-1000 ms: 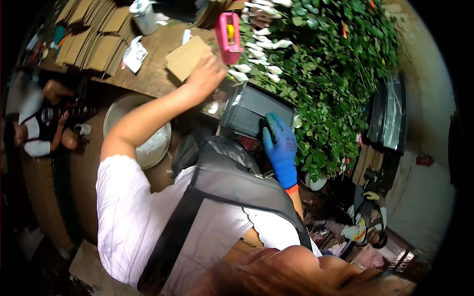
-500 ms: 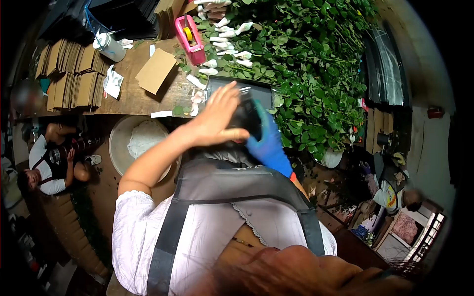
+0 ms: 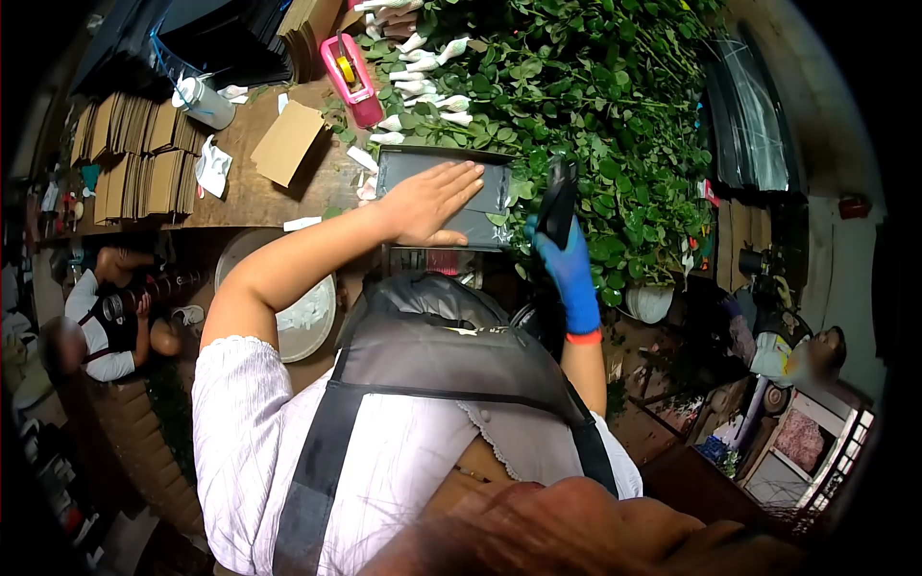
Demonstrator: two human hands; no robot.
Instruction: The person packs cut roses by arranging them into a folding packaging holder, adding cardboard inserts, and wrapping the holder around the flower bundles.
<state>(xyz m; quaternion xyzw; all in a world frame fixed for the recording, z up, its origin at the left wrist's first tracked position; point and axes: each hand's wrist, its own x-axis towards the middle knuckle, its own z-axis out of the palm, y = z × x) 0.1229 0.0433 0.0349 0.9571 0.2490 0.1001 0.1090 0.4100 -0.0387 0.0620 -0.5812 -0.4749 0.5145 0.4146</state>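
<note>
My left hand (image 3: 427, 206) is bare. It lies flat with fingers stretched out over a shallow dark tray (image 3: 399, 171) at the table's front edge, holding nothing. My right hand (image 3: 567, 259), in a blue glove, is right of the tray. Its fingers are wrapped round a black stapler-like tool (image 3: 557, 200), which points away from me; its exact kind is hard to make out. Leafy green stems (image 3: 615, 125) lie just behind and beside that hand. Several white-wrapped flower heads (image 3: 419, 88) line the left side of the pile.
A pink tape dispenser (image 3: 353, 84), brown cardboard pieces (image 3: 288, 144), a white bottle (image 3: 204, 104) and stacked cardboard (image 3: 144, 158) are on the table. A white tub (image 3: 305, 322) stands below. One person (image 3: 106, 322) sits at left; another (image 3: 773, 350) is at right.
My right hand has moved right, away from my left hand, with the black tool in it. My left hand has come down flat over the tray. The view has shifted slightly.
</note>
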